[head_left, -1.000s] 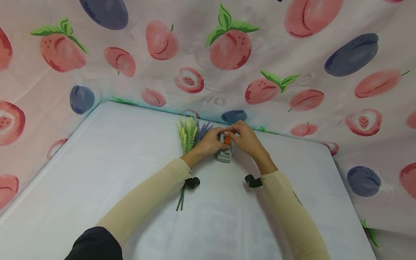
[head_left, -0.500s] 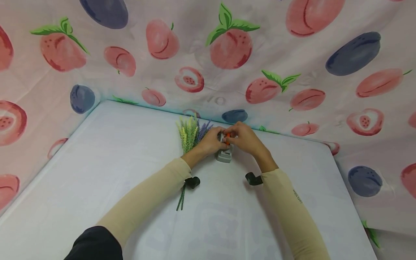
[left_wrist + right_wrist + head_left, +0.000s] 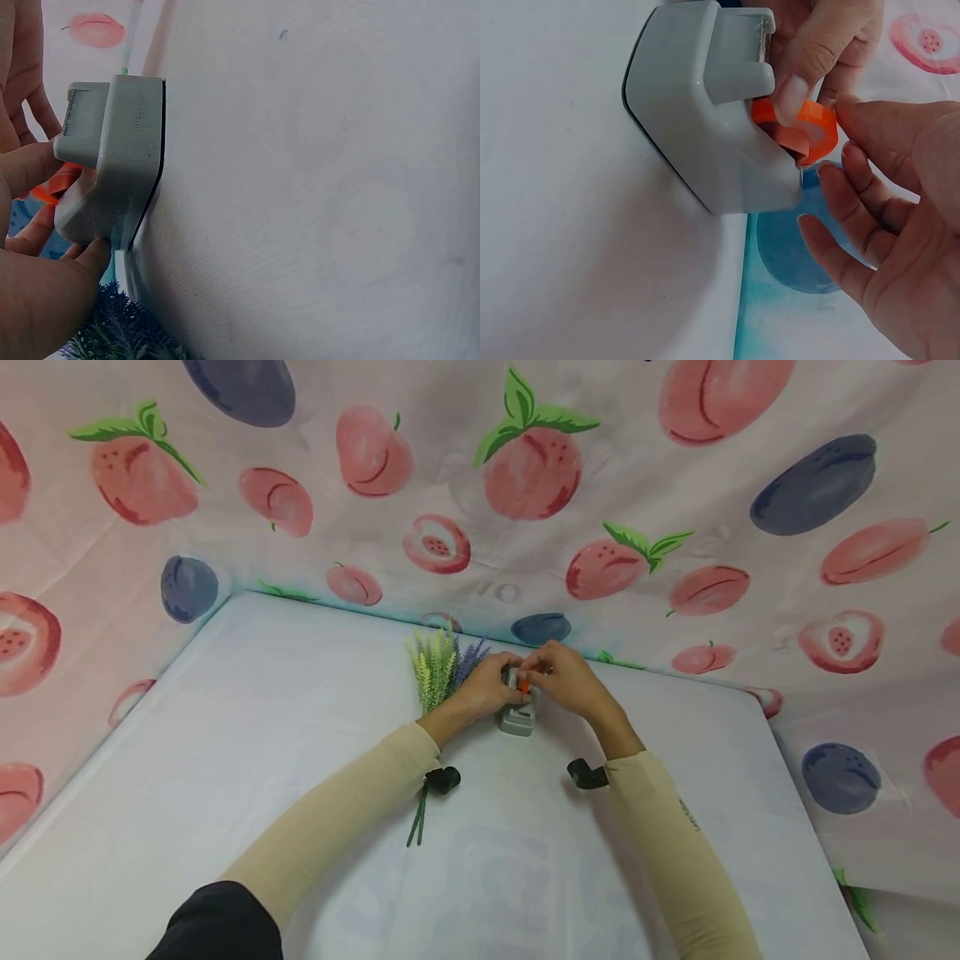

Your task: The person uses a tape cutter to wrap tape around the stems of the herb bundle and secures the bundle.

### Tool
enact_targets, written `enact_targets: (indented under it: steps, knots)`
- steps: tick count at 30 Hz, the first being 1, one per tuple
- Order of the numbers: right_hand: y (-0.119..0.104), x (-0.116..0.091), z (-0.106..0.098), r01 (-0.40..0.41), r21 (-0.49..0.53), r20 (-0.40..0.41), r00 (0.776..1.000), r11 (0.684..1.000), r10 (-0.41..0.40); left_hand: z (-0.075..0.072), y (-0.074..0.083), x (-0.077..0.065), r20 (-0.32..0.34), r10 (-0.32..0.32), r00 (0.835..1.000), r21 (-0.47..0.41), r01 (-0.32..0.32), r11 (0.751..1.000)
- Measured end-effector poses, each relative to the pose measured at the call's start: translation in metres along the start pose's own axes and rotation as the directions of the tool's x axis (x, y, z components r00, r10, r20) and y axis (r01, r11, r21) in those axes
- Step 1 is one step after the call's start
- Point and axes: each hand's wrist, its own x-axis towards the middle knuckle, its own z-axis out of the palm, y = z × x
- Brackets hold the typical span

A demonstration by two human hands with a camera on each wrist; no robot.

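A grey tape dispenser (image 3: 517, 721) stands toward the back of the white table. My left hand (image 3: 487, 687) grips its body, the thumb reaching over to an orange wheel (image 3: 823, 124) in the dispenser's hollow. From the other side my right hand (image 3: 567, 681) pinches that wheel at its edge, as the right wrist view shows, its remaining fingers curved beneath. In the left wrist view the dispenser (image 3: 131, 150) is seen end-on, with left fingertips on its lower side. Much of its upper part is hidden behind the hands in the head view.
Close to the left forearm lies a bunch of yellow-green and purple flower sprigs (image 3: 431, 672), their green stems (image 3: 417, 818) pointing toward me. A fruit-printed cloth (image 3: 450, 460) hangs behind the white table (image 3: 300, 693).
My right fingers shift slightly at the orange wheel; its visible orange part changes a little. My left hand and the dispenser stay in place.
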Motion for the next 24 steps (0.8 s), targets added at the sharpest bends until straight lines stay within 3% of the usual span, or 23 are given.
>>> enact_targets:
  steps: [7,13,18,24]
  knots:
    - [0.001,0.0025,-0.0009,0.006,-0.013,0.016,1.0,1.0,-0.006,-0.0005,0.0018,-0.0016,0.004,-0.01,1.0,-0.018,0.01,1.0]
    - [-0.001,0.0067,-0.0024,0.029,-0.106,0.091,0.996,0.994,-0.02,-0.0005,0.0011,-0.0009,-0.001,0.008,1.0,0.013,-0.008,1.0]
    - [-0.0011,0.0086,-0.0036,0.043,-0.126,0.148,0.989,0.991,-0.024,-0.0005,-0.0002,0.0,0.001,0.015,1.0,0.008,-0.015,1.0]
    - [-0.0003,0.0085,-0.0021,0.06,-0.114,0.127,0.991,0.992,-0.046,0.0006,-0.0015,0.0013,-0.009,0.019,1.0,0.018,-0.018,1.0]
